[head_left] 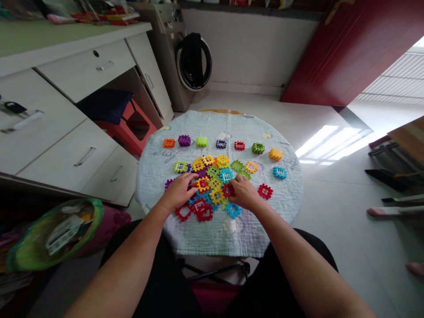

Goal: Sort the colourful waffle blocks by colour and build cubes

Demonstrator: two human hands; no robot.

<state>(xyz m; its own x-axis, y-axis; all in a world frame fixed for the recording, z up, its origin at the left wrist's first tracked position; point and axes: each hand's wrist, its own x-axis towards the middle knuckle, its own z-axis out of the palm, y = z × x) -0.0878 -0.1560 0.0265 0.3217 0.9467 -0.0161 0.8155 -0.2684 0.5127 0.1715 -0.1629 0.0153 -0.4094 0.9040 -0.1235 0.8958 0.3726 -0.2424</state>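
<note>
A pile of colourful plastic interlocking blocks, square with notched edges and many with window grids, lies mid-table. My left hand (180, 191) is at the pile's left side, thumb and fingers apart beside an orange-yellow window block (202, 184). At the right side, my right hand (244, 191) has its fingers closed at the edge of a red block (228, 191). Just above that is a blue block with a white window (226, 175). A yellow window block (217, 195) lies between the hands. Red blocks (199, 206) sit below my left hand.
Along the far side runs a spaced row of blocks, including a purple stack (184, 140) and a green stack (258, 148). A pale cloth (212, 240) covers the round table. White drawers (76, 145) and a bin (99, 221) stand left; a washing machine (165, 48) is behind.
</note>
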